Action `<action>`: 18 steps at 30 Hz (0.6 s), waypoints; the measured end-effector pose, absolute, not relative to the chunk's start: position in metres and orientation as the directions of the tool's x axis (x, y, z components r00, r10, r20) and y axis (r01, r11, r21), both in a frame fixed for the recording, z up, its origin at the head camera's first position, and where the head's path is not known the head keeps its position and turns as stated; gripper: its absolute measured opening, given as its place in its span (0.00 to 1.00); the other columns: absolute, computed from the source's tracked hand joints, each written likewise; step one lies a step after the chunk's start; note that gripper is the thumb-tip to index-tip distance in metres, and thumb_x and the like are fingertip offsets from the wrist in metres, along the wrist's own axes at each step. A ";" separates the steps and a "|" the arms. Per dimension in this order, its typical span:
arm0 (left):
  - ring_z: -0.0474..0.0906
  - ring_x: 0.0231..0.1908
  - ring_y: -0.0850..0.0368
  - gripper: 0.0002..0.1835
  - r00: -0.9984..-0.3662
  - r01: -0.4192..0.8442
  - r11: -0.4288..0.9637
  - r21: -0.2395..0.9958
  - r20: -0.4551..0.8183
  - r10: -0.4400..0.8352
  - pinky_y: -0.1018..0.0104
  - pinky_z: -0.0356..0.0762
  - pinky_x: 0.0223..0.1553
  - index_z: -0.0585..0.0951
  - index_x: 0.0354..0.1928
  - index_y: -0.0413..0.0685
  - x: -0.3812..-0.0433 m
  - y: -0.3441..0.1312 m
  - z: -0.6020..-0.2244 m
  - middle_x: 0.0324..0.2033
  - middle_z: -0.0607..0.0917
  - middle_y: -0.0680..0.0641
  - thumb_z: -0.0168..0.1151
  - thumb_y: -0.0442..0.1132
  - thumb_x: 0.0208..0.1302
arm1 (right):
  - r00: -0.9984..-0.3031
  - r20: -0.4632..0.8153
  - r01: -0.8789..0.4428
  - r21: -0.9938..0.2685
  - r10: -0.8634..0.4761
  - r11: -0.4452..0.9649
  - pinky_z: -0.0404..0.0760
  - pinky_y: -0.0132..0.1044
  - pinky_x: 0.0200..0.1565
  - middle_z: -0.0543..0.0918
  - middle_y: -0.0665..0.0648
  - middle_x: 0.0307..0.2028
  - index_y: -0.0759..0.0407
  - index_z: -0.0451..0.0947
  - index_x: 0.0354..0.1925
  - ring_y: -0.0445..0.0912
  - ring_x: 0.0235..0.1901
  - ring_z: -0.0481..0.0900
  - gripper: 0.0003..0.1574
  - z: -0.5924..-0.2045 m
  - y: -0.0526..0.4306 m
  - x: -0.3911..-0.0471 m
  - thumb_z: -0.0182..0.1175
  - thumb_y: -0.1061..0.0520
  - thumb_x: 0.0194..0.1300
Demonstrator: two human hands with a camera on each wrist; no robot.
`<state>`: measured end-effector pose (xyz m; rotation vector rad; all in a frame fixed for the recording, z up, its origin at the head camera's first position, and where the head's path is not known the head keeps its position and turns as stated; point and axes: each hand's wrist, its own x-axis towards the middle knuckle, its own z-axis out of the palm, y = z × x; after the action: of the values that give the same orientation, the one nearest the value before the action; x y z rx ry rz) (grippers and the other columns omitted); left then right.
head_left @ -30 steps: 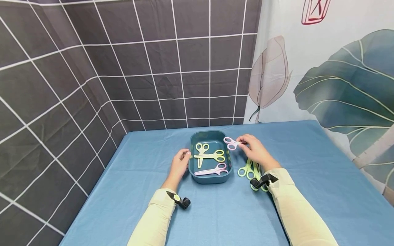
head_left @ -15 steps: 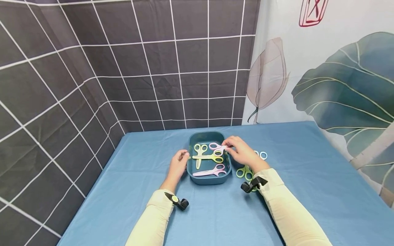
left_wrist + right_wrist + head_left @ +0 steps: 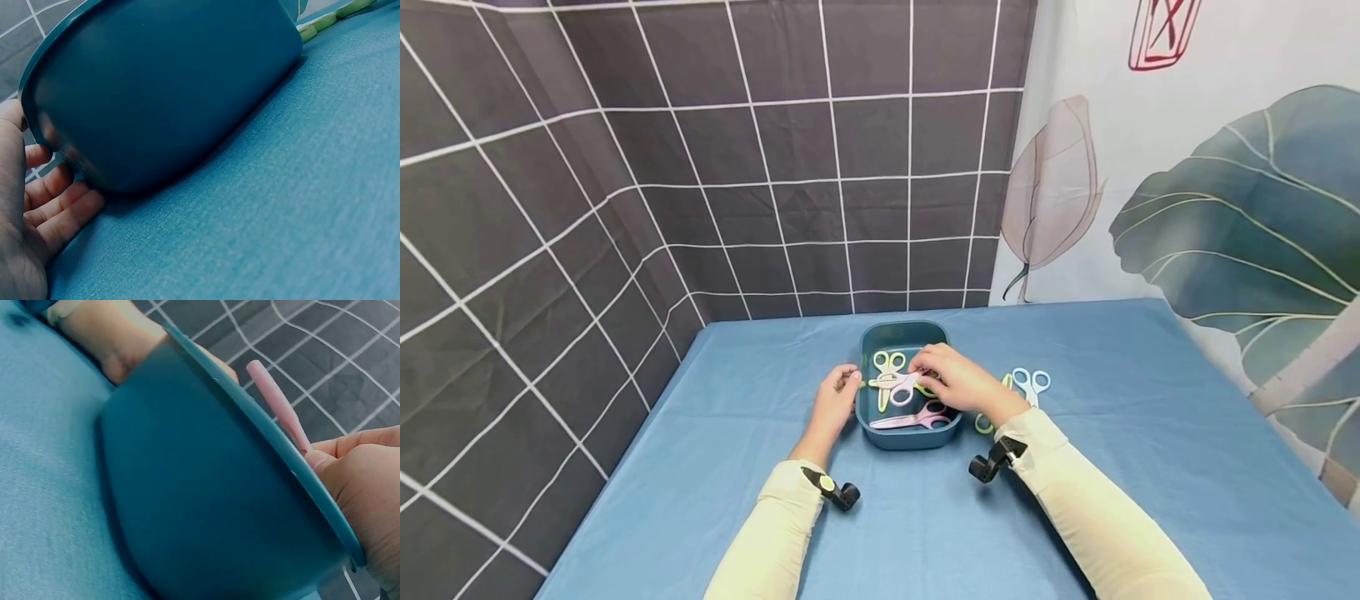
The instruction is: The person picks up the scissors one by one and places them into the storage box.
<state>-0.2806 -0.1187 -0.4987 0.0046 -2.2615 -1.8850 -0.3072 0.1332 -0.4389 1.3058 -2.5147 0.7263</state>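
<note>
My right hand (image 3: 961, 383) is over the dark teal bin (image 3: 910, 441), pinching a pair of pink-and-white scissors (image 3: 907, 382) by the handles. In the right wrist view, a pink handle (image 3: 278, 403) sticks up past the rim beside my thumb. On the bin's left, my left hand (image 3: 832, 408) rests its fingers against the outer wall, as the left wrist view confirms. Inside lie yellow-green scissors (image 3: 883, 398), a second yellow-green pair partly covered by the held scissors, and a pink-purple pair (image 3: 898, 422) near the front.
Right of the bin, pale blue scissors (image 3: 1032, 390) and green scissors (image 3: 984, 424) lie on the blue cloth (image 3: 760, 375), partly hidden by my right wrist. Dark grid-patterned fabric (image 3: 790, 208) stands behind and to the left.
My right hand has carried the pink-and-white scissors leftward from beyond the bin's right rim to over its middle. The left hand stays at the bin's left side.
</note>
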 end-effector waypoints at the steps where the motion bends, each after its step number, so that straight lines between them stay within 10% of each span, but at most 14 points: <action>1: 0.75 0.25 0.60 0.16 -0.981 0.122 0.187 0.975 0.147 -0.129 0.68 0.76 0.26 0.79 0.56 0.37 -0.280 -0.119 -0.499 0.39 0.83 0.38 0.56 0.41 0.74 | -0.579 0.393 -0.814 -0.328 -0.714 0.479 0.74 0.49 0.56 0.81 0.52 0.47 0.55 0.81 0.47 0.50 0.50 0.75 0.07 -0.439 0.132 -0.307 0.60 0.60 0.72; 18: 0.75 0.25 0.61 0.16 -0.978 0.126 0.207 0.970 0.157 -0.137 0.68 0.76 0.27 0.80 0.55 0.38 -0.285 -0.121 -0.504 0.39 0.84 0.39 0.57 0.42 0.74 | -0.638 0.382 -0.767 -0.396 -0.669 0.505 0.72 0.53 0.64 0.81 0.58 0.55 0.60 0.80 0.55 0.55 0.60 0.75 0.17 -0.436 0.132 -0.307 0.63 0.59 0.70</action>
<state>-0.2851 -0.1206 -0.5042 0.0096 -2.2698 -1.8566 -0.3069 0.1321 -0.4361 1.2369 -2.5657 0.8119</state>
